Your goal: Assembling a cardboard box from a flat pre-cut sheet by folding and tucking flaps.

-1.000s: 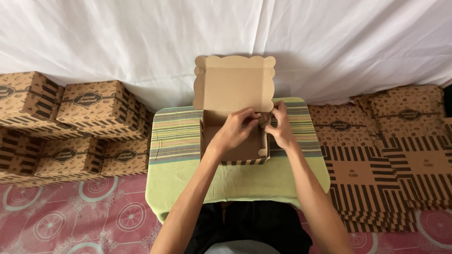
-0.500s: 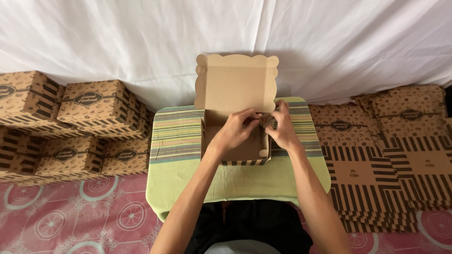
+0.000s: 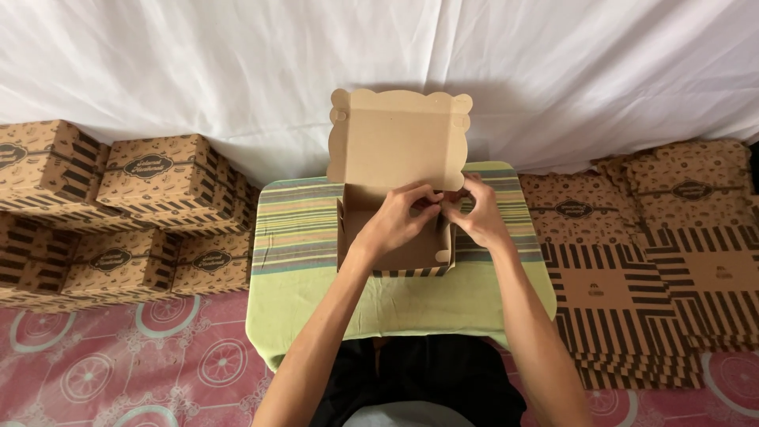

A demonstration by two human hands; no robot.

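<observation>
Almost nothing has moved in the last second: both hands stay at the right wall of the box (image 3: 395,237), only the fingers have shifted a little. The left hand (image 3: 395,221) reaches across the open box and its fingers are closed in a pinch on the top edge of that wall. The right hand (image 3: 478,213) meets it from outside, fingers curled tight on the same flap. So it seems the side wall is still being folded and locked, and this step is not finished.

The box sits in the middle of the small table (image 3: 300,237), on a striped green cloth, with its scalloped lid (image 3: 399,142) standing upright at the back. To the left are finished boxes (image 3: 150,182) in a pile, to the right a stack of flat blanks (image 3: 632,292), both on the patterned floor. A white sheet (image 3: 198,71) hangs behind. Nothing stands in the way of the hands.
</observation>
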